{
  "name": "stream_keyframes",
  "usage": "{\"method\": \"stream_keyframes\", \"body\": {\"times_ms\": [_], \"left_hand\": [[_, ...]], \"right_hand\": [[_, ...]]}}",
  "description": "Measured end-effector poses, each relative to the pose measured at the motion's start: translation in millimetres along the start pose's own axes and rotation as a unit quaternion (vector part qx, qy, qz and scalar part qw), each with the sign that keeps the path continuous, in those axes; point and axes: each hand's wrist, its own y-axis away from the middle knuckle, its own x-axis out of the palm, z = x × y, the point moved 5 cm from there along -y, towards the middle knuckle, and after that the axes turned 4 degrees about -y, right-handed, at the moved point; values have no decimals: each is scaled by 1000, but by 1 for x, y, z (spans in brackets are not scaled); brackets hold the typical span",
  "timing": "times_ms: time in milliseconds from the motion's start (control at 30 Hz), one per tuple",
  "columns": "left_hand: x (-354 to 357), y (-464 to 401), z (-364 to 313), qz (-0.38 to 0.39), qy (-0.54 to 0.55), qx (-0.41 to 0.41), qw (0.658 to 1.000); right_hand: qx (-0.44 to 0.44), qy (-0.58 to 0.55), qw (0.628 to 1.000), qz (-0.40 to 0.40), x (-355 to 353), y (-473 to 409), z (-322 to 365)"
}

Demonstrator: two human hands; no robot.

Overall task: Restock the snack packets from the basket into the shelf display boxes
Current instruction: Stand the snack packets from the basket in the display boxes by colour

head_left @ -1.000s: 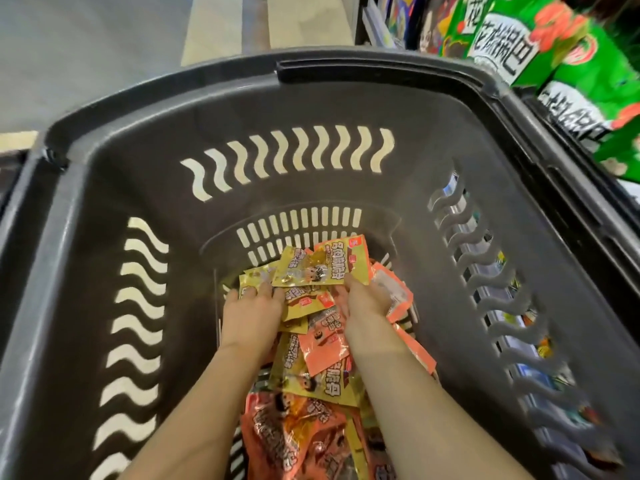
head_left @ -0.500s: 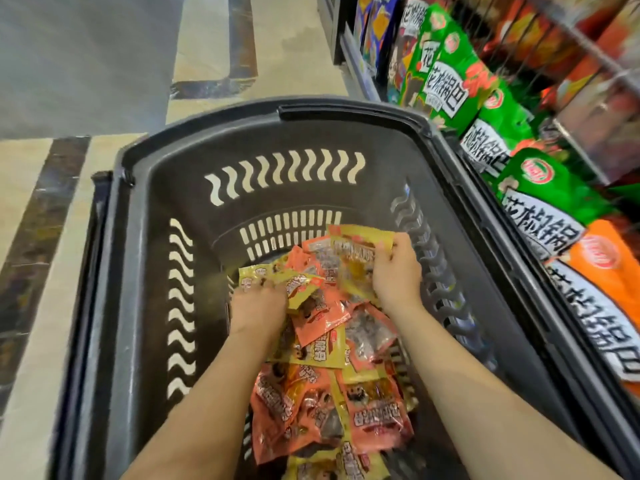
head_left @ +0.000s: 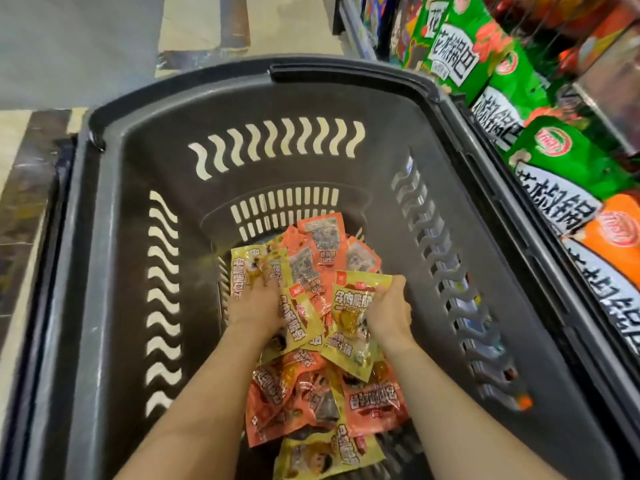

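A dark grey plastic basket (head_left: 117, 278) holds a heap of small snack packets, yellow ones and orange ones (head_left: 322, 244). Both my hands are down inside it. My left hand (head_left: 254, 311) holds yellow packets (head_left: 258, 268) at the left of the heap, fingers buried among them. My right hand (head_left: 388, 315) grips a bunch of yellow packets (head_left: 356, 306) at their right edge, lifted a little over the pile. More orange packets (head_left: 370, 400) and a yellow one (head_left: 329, 455) lie nearer to me between my forearms.
To the right of the basket, store shelves carry large green snack bags (head_left: 554, 157) and an orange bag (head_left: 620, 237). Tiled floor (head_left: 86, 39) lies beyond and to the left of the basket. The basket's handle recess (head_left: 349, 72) is at the far rim.
My right hand has come back and down from the far right of the heap, now holding yellow packets near the middle. The left hand stays at the left of the pile. The view has tilted slightly.
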Motion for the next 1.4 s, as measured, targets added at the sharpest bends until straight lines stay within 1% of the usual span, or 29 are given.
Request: {"method": "stream_keyframes", "body": {"times_ms": [100, 167, 300, 400, 533, 700, 767, 833, 933, 1000, 1100, 1200, 1267, 1400], "left_hand": [[23, -9, 3, 38, -6, -9, 999], [34, -10, 3, 49, -13, -18, 999], [42, -14, 7, 15, -20, -53, 998], [44, -16, 12, -15, -1, -60, 998], [41, -18, 14, -26, 15, -52, 998], [37, -13, 17, -40, 32, -51, 997], [34, -10, 17, -35, 69, -53, 996], [28, -5, 17, -33, 127, -68, 989], [17, 6, 15, -37, 239, -97, 966], [11, 15, 14, -39, 311, -103, 944], [-2, 33, 11, -43, 411, -98, 905], [-15, 57, 6, -41, 506, -84, 857], [-25, 73, 4, -50, 551, -76, 830], [-51, 115, -4, -70, 595, -9, 801]], "right_hand": [[31, -55, 998, 17, 13, -6, -11], [45, -79, 996, 23, 21, -10, -16], [78, -137, 986, 60, 32, -15, -29], [62, -72, 992, 81, 35, -16, -32], [14, -7, 996, 92, 34, -12, -28], [37, -25, 995, 84, 31, -14, -26], [57, -41, 995, 74, 31, -19, -31], [80, -73, 992, 69, 29, -20, -35], [100, -139, 982, 82, 25, -18, -37], [87, -176, 977, 87, 19, -8, -29], [54, -247, 964, 81, 2, 14, -10], [39, -287, 955, 67, -17, 34, 1], [46, -324, 943, 68, -30, 51, 7], [55, -417, 903, 89, -63, 93, 20]]}}
